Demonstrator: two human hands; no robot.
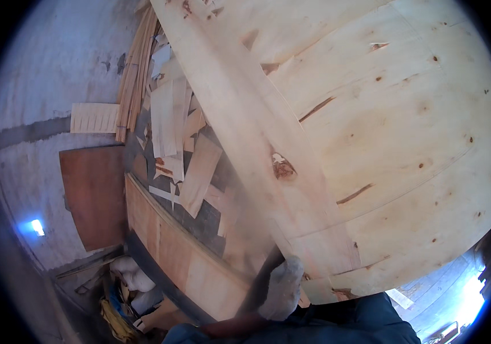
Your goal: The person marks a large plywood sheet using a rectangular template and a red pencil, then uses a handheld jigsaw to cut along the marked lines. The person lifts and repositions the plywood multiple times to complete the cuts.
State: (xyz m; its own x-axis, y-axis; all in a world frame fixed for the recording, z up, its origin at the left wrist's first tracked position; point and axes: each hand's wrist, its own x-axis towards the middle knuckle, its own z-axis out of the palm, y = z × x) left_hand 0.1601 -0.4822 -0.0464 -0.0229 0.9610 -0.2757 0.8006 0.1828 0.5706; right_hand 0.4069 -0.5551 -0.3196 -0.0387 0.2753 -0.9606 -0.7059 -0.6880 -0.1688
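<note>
My left hand (283,288), in a pale, dusty glove, comes in from the lower edge. Its fingers look closed at the near left corner of a long veneer strip (240,109); the fingertips are not clear. The strip is light wood with a dark knot hole and slants from the upper left toward me. Beneath it and to its right lies a wide, pale veneer sheet (406,137) with knots, splits and small holes. My right hand is not in view.
Veneer offcuts (199,175) litter the floor at left, behind a low wooden board (185,261). A brown panel (95,198) and long thin wood strips (135,74) lean near the pale wall (50,74). Sacks and cloth (131,281) lie at lower left.
</note>
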